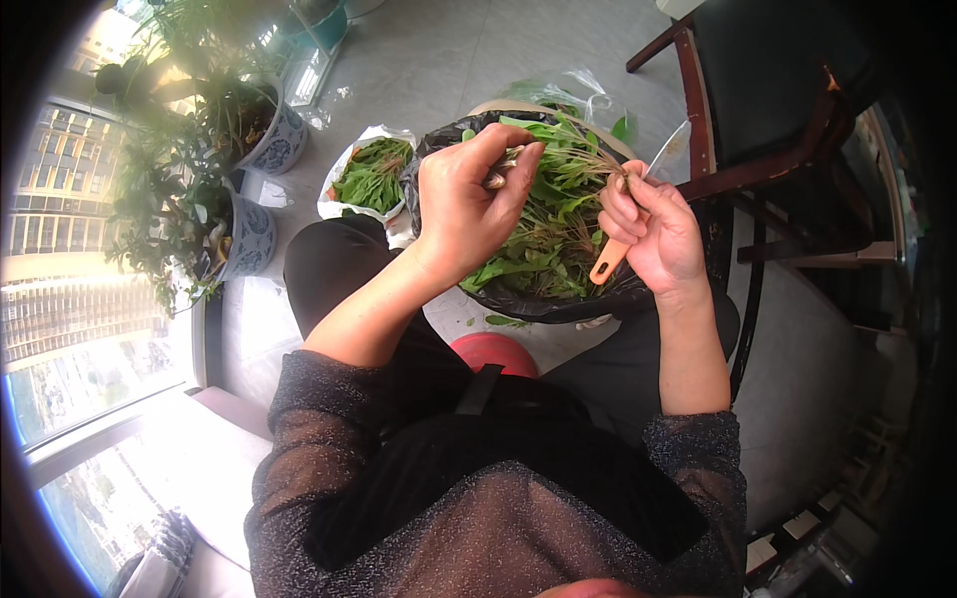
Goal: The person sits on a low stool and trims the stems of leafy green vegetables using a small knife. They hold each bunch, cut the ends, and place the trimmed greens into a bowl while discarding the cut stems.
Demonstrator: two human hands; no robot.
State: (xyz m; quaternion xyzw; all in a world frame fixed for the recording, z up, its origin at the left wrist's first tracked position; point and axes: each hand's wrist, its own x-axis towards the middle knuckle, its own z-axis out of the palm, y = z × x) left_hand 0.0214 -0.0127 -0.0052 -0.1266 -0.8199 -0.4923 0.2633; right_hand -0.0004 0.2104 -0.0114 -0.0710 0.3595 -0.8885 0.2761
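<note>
My left hand (467,198) is curled above the heap, with pale plant stems (495,179) showing inside its fingers. In my right hand (662,232) is a small knife; its orange handle (609,261) points down and its blade (668,146) juts up past the fingers. The same hand's thumb and fingers pinch the stem base of a bunch of leafy greens (579,149), whose leaves spread toward the left hand. Beneath both hands, loose leafy greens (549,258) fill a container lined with a black plastic bag (538,306).
A white plastic bag (329,196) holding more greens stands left of the black one. Potted plants in blue-and-white pots (250,235) line the window side. On the right is a dark wooden chair (777,164). A red stool (493,351) shows between my legs. Leaf scraps (505,321) lie on the floor.
</note>
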